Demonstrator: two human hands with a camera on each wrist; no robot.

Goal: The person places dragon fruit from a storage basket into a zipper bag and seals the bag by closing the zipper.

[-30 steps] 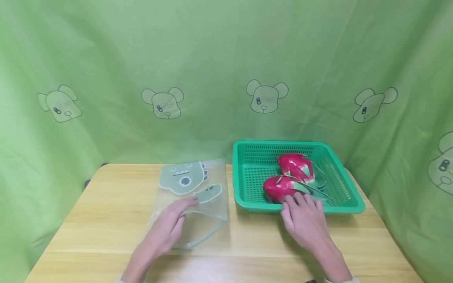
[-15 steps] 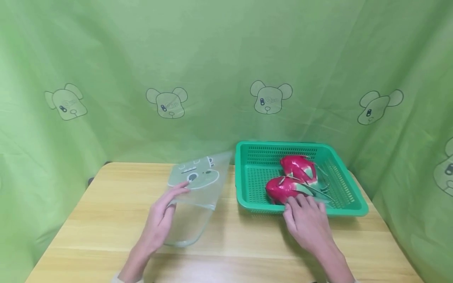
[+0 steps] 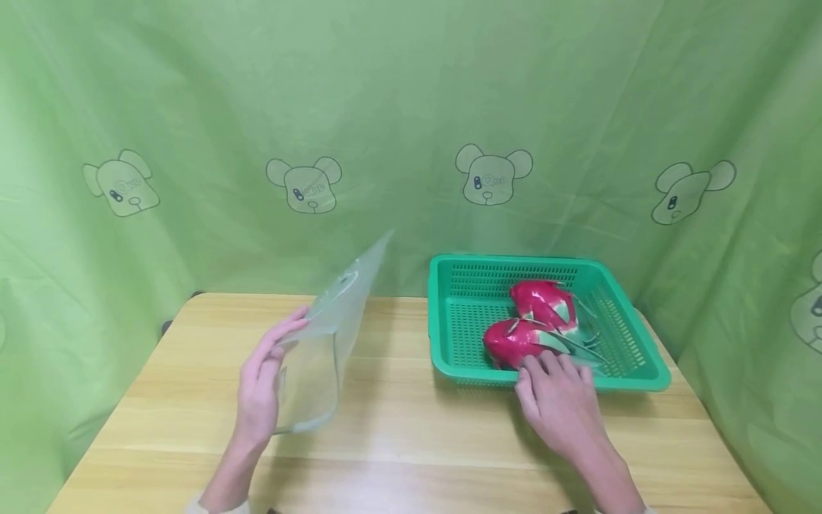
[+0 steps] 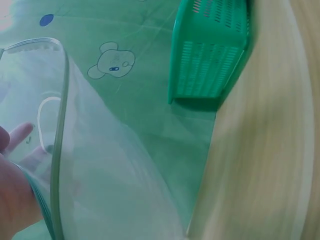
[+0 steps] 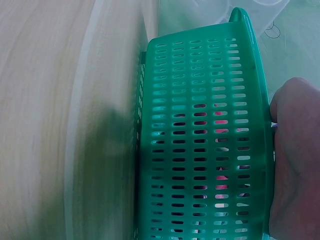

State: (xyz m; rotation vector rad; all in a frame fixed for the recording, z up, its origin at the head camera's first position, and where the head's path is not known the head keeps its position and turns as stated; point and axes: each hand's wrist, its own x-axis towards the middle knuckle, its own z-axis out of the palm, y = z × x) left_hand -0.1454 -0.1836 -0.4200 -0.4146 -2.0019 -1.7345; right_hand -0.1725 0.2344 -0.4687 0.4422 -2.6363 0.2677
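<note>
My left hand (image 3: 258,389) grips one side of a clear plastic zip bag (image 3: 352,303), tilted up off the table with its mouth towards me. In the left wrist view the fingers (image 4: 20,136) show through the film of the bag, inside its rimmed mouth. My right hand (image 3: 557,400) lies over the front rim of a green plastic basket (image 3: 443,360), fingers bent over the rim and their tips partly hidden. Two pink dragon fruits lie in the basket: the nearer dragon fruit (image 3: 506,343) is just beyond those fingers, the farther dragon fruit (image 3: 538,300) behind it.
The basket stands at the back right of the wooden table (image 3: 398,450), close to its edge. A green curtain (image 3: 398,107) printed with bear heads hangs behind the table and along both sides.
The bag, almost flat on the table before, has been raised and turned on edge; its printed face is now seen edge-on. My left hand has moved leftward and rolled upright. The right hand keeps its place.
</note>
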